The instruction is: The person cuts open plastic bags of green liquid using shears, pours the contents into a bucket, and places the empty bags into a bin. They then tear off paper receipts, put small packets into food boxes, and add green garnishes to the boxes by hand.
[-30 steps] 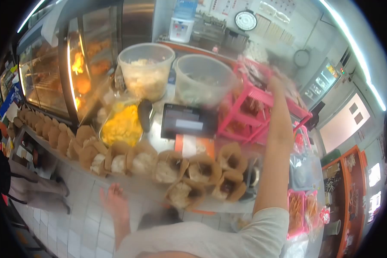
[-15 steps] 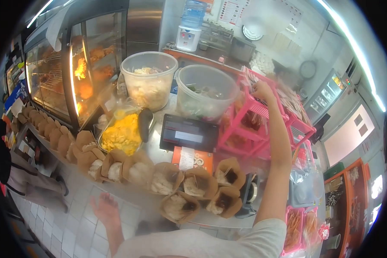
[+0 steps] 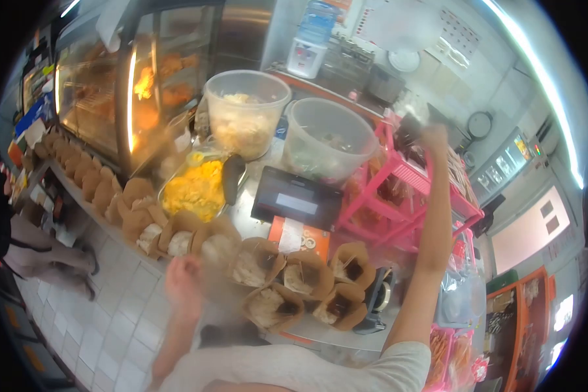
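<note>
My right hand (image 3: 432, 138) is stretched far out over the top of the pink plastic rack (image 3: 398, 171). Motion smears its fingers, and I cannot tell whether they grip anything; a dark patch (image 3: 408, 130) shows just left of them. My left hand (image 3: 184, 284) hovers at the near counter edge with curled fingers and nothing visible in them. It is nearest to the open brown paper boxes (image 3: 179, 243) with white rice inside. Several more boxes, some with dark sauce (image 3: 353, 270) beside the rice, stand to the right.
A tray of yellow food (image 3: 196, 191) sits behind the boxes, left of a black tablet (image 3: 298, 197). Two clear buckets (image 3: 330, 140) stand farther back. A lit glass food warmer (image 3: 127, 98) fills the left. A person's legs (image 3: 49, 255) are at the far left.
My left hand has moved up and right toward the boxes, its spread fingers now curled. My right hand has shifted right over the rack. The whole view has turned slightly.
</note>
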A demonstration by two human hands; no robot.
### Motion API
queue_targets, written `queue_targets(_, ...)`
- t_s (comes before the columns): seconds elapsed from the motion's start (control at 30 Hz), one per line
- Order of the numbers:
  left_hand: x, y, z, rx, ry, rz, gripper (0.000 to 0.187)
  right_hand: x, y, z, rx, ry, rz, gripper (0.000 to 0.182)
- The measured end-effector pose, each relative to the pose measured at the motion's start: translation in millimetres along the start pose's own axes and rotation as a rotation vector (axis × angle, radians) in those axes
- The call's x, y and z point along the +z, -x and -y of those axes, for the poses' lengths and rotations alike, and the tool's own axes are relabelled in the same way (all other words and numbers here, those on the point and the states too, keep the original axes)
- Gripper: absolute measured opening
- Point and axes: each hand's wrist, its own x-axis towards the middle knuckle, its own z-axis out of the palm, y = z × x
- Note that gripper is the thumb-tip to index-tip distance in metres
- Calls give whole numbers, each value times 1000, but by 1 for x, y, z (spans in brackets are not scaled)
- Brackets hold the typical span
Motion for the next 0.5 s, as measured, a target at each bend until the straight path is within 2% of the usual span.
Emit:
queue_targets(0.03,15,-5,2,2,0,79,30,-19,8,31,17,-62,-41,31)
queue_targets(0.07,32,-8,4,7,-3,149,29,-34,16,56,-53,-121,-76,35)
queue_targets(0.1,51,-7,3,0,-6,273,30,-53,30,94,-52,-65,-12,29)
queue_targets(0.13,62,-13,8,-64,-11,343,35,-80,67,159,-30,-416,91,19)
queue_targets(0.17,74,-17,14,-27,13,472,41,-89,84,191,-16,-440,203,13)
queue_targets(0.2,95,-11,9,-17,-7,493,48,-77,101,203,-53,-766,259,16)
queue_targets(0.23,101,-12,12,-89,94,498,56,-69,123,224,-35,-825,340,16)
queue_targets(0.27,103,-11,13,-220,253,430,63,-78,155,258,-27,-761,440,17)
queue_targets(0.3,97,-7,10,-344,355,403,67,-63,181,266,-192,-579,438,16)
queue_targets(0.33,88,2,1,-482,488,431,70,-60,221,291,-373,-272,265,17)
queue_targets(0.37,76,9,-9,-619,628,470,73,-41,269,299,-430,-167,236,22)
queue_targets(0.4,57,10,-8,-626,630,471,73,-50,299,329,-445,-227,638,32)
queue_targets(0.47,9,9,2,-480,505,331,74,-29,353,364,-645,-646,738,41)
queue_targets(0.5,-8,15,0,-481,509,330,74,-23,385,379,-535,-620,751,42)
